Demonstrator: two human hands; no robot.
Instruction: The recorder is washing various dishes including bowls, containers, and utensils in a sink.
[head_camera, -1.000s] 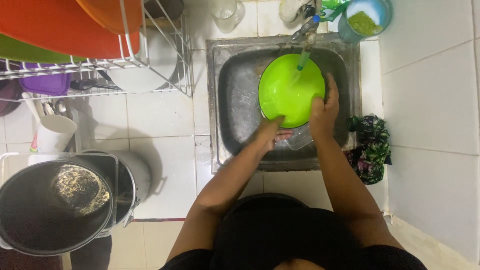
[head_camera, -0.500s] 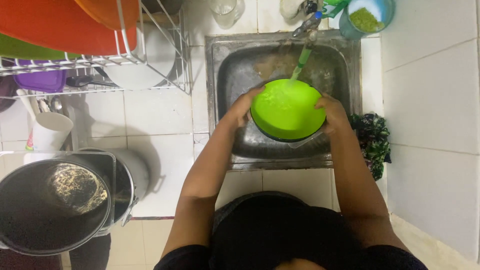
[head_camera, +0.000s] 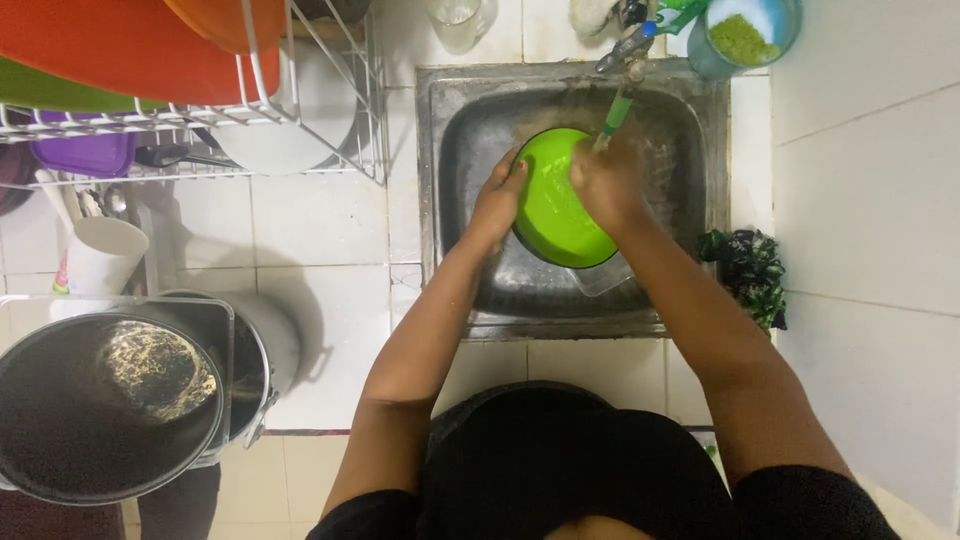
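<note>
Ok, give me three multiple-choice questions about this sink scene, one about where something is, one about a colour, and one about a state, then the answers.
1. Where is the green bowl?
A. in the dish rack
B. over the steel sink
C. on the floor

2. What colour is the large basin on the dish rack?
A. orange
B. blue
C. white

3. How do the hands meet the bowl?
A. neither touches it
B. only one touches it
C. left hand grips its rim, right hand rests on it

Answers: 1 B, the bowl sits inside the sink's outline under the tap. 2 A, the basin at top left is orange. 3 C, both hands are on the bowl.
</note>
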